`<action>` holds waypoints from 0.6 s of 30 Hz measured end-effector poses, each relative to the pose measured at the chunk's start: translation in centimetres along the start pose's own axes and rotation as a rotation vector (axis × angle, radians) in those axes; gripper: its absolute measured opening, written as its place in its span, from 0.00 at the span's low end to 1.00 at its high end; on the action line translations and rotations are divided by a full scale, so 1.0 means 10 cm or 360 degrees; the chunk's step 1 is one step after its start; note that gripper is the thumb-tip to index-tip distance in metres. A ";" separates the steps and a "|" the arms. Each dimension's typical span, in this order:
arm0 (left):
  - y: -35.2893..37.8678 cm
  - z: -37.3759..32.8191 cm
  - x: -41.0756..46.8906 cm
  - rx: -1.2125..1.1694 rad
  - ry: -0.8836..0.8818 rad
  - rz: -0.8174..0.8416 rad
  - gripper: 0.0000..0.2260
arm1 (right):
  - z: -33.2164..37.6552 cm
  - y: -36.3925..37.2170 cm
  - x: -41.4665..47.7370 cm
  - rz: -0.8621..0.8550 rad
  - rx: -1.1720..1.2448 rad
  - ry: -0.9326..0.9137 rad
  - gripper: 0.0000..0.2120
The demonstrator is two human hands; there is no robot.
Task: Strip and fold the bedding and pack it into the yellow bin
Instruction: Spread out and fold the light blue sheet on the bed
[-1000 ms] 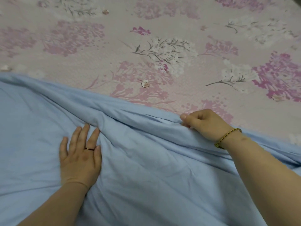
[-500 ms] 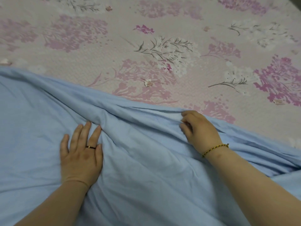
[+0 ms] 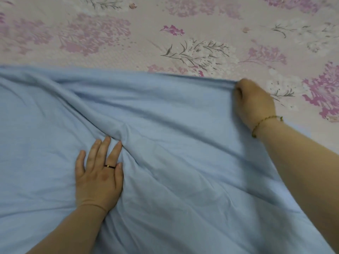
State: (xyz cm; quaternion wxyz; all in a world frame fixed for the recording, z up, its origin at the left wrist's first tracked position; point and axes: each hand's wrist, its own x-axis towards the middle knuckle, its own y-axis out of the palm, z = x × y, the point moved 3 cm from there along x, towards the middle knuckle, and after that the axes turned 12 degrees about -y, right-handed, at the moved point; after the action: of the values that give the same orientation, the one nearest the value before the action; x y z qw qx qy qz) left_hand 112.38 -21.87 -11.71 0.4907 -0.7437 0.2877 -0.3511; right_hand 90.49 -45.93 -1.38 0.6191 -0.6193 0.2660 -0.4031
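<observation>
Across the near half of the flowered mattress (image 3: 128,43), spread out but bumpy: blue sheet (image 3: 183,125). Covers the mattress from the near side up to about the middle. Has one long fat wrinkle (image 3: 102,114) running from the left side of the mattress down toward its near middle, plus many small ones closer in.

Pressed flat on the sheet, over the near left of the mattress: left hand (image 3: 100,177), fingers straight, gripping nothing, fingertips right at the end of the fat wrinkle. Wears a dark ring (image 3: 110,166).

Curled tight round the far edge of the sheet, over the middle right of the mattress: right hand (image 3: 255,101), with a thin bracelet (image 3: 264,121) at the wrist. Looks like pulling that edge tight and straight, as a guess.

Further off, on the bare far part of the mattress: a few small pale bits (image 3: 132,5). No yellow bin anywhere in view.

Now for the trouble spots. Pulled too hard, could slip out of the right hand's grip and flop back. Pulled with the left hand lifted, could slide across the mattress all in one lump and not get flat. Folded with the fat wrinkle left in, would likely come out crooked and lumpy, and take more room in the bin. Dragged further over the bare part, might pick up those small bits and fold them inside. Best to go slow and smooth first.
</observation>
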 end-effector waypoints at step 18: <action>-0.04 0.00 0.03 -0.0031 0.0011 0.0041 0.20 | 0.54 0.18 -1.15 0.0743 0.0839 -0.0014 0.11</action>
State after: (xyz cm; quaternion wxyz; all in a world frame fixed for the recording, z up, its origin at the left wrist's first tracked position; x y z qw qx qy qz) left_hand 112.56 -21.98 -11.22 0.4870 -0.7435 0.3022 -0.3445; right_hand 89.10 -33.63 -4.59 0.8343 -0.3624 0.2844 -0.3029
